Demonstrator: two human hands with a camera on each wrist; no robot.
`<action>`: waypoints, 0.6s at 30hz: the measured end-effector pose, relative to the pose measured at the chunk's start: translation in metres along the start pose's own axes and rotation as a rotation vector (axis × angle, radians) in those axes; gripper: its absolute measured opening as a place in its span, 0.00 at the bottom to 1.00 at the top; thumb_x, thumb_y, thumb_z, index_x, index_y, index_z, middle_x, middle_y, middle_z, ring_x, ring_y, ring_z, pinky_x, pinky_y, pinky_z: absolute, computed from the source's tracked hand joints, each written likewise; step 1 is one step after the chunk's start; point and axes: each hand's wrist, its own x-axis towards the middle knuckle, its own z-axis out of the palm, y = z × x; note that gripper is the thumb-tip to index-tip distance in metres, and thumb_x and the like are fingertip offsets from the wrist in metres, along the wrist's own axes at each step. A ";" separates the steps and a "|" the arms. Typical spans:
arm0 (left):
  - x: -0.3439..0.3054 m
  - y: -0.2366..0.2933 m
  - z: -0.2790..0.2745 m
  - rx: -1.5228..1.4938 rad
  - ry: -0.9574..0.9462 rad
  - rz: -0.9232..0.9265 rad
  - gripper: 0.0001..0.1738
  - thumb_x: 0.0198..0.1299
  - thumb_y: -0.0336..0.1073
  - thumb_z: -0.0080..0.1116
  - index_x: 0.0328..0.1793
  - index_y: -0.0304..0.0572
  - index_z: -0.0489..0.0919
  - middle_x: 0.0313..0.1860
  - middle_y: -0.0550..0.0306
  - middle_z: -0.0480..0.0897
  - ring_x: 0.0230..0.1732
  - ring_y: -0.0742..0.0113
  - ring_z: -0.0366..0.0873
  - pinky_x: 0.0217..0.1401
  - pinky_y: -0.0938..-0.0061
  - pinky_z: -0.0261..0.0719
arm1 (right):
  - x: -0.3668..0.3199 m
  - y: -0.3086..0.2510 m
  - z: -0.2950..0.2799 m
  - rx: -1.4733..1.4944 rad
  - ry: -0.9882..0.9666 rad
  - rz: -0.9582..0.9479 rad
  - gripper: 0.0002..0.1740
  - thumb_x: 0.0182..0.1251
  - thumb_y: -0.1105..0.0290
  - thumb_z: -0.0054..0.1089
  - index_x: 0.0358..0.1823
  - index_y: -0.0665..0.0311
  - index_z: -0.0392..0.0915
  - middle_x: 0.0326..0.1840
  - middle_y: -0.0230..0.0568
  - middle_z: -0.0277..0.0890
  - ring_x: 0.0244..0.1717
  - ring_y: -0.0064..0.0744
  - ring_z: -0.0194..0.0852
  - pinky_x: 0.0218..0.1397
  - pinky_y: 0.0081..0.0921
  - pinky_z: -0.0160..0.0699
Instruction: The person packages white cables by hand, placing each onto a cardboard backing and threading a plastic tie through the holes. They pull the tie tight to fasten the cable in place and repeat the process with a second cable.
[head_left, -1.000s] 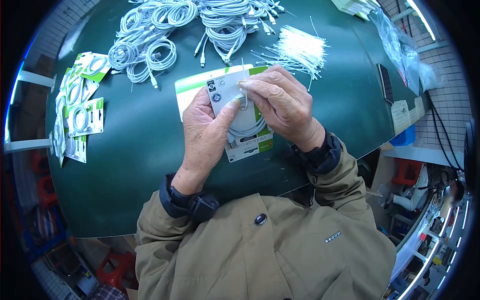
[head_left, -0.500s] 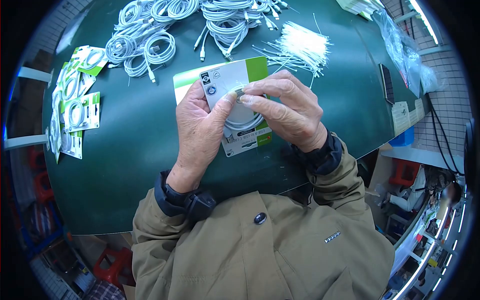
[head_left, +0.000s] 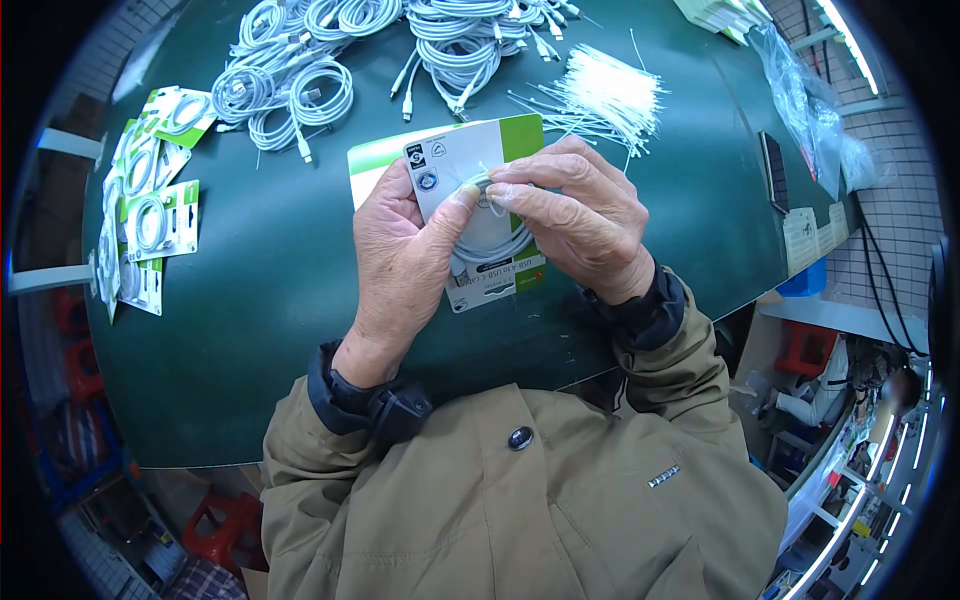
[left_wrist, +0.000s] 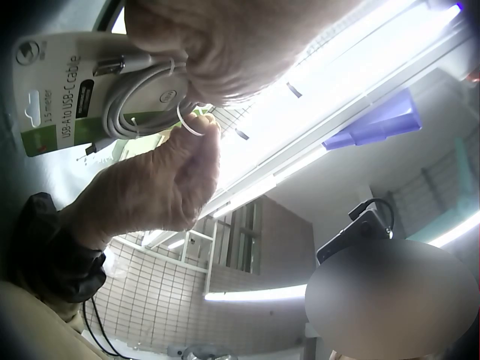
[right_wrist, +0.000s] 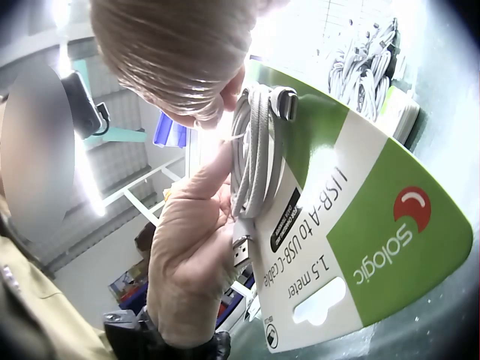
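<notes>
My left hand (head_left: 395, 250) grips a green-and-white cable card (head_left: 522, 135) by its left side, fingers behind and thumb on the front. A grey-white coiled USB cable (head_left: 490, 250) lies against the card, its coil under the thumb. In the right wrist view the card (right_wrist: 382, 240) reads "USB-A to USB-C cable", with the cable's plugs beside the coil. Thumb and fingertips of my right hand (head_left: 590, 220) pinch a thin white cable tie at the coil. In the left wrist view the tie (left_wrist: 185, 124) curves out as a small loop beside the fingertips.
Another green-and-white card (head_left: 362, 165) lies behind the held one. Coiled cables (head_left: 450, 55) are heaped at the back, with loose cable ties (head_left: 610, 95) to their right. Carded cables (head_left: 150, 225) pile up at the left. A phone (head_left: 773, 170) lies near the right edge.
The cable tie stood straight up at the card a second ago; now it is bent into a loop. My right fingertips came down closer to the left thumb.
</notes>
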 end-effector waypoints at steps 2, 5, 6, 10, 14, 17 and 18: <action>0.000 -0.001 0.000 -0.004 -0.001 0.002 0.22 0.74 0.25 0.65 0.71 0.31 0.76 0.61 0.47 0.88 0.59 0.66 0.87 0.65 0.69 0.85 | 0.001 0.000 0.000 -0.006 0.002 -0.002 0.22 0.54 0.81 0.75 0.52 0.60 0.89 0.48 0.43 0.89 0.41 0.37 0.87 0.40 0.30 0.91; 0.000 -0.002 -0.001 -0.009 -0.002 -0.001 0.22 0.73 0.25 0.65 0.71 0.31 0.77 0.61 0.47 0.88 0.59 0.66 0.87 0.65 0.69 0.85 | 0.002 0.001 0.000 -0.017 0.002 -0.004 0.22 0.52 0.81 0.75 0.51 0.60 0.89 0.47 0.42 0.89 0.40 0.37 0.87 0.39 0.30 0.91; 0.000 -0.002 0.000 -0.008 -0.001 -0.001 0.22 0.73 0.25 0.65 0.71 0.31 0.77 0.61 0.47 0.88 0.59 0.66 0.87 0.66 0.69 0.85 | 0.002 0.001 0.000 -0.022 0.001 -0.005 0.22 0.52 0.81 0.76 0.51 0.60 0.89 0.47 0.42 0.89 0.40 0.38 0.87 0.39 0.30 0.90; 0.000 -0.002 0.000 -0.022 -0.003 0.004 0.22 0.73 0.25 0.65 0.71 0.32 0.77 0.61 0.47 0.88 0.59 0.66 0.87 0.66 0.69 0.85 | 0.004 -0.001 0.001 0.021 0.035 0.042 0.22 0.50 0.81 0.77 0.49 0.59 0.89 0.45 0.40 0.90 0.39 0.37 0.87 0.38 0.30 0.89; 0.000 -0.002 -0.001 -0.004 -0.007 0.002 0.22 0.74 0.25 0.65 0.72 0.32 0.77 0.61 0.47 0.88 0.59 0.65 0.87 0.66 0.69 0.85 | 0.004 -0.001 0.001 0.000 0.010 0.022 0.22 0.49 0.82 0.78 0.49 0.58 0.89 0.44 0.40 0.90 0.38 0.37 0.87 0.37 0.29 0.89; 0.000 -0.002 -0.001 0.006 -0.006 -0.004 0.22 0.74 0.25 0.65 0.72 0.31 0.76 0.62 0.47 0.87 0.59 0.65 0.87 0.65 0.69 0.85 | 0.004 -0.001 0.001 -0.004 0.002 0.029 0.21 0.50 0.82 0.78 0.48 0.58 0.89 0.44 0.40 0.90 0.38 0.36 0.87 0.37 0.29 0.89; 0.000 -0.002 -0.001 0.003 -0.003 -0.007 0.22 0.74 0.25 0.65 0.72 0.31 0.76 0.62 0.47 0.87 0.59 0.65 0.87 0.65 0.69 0.85 | 0.004 -0.001 0.001 -0.002 0.001 0.033 0.21 0.51 0.82 0.78 0.48 0.58 0.89 0.44 0.39 0.90 0.38 0.36 0.87 0.37 0.29 0.89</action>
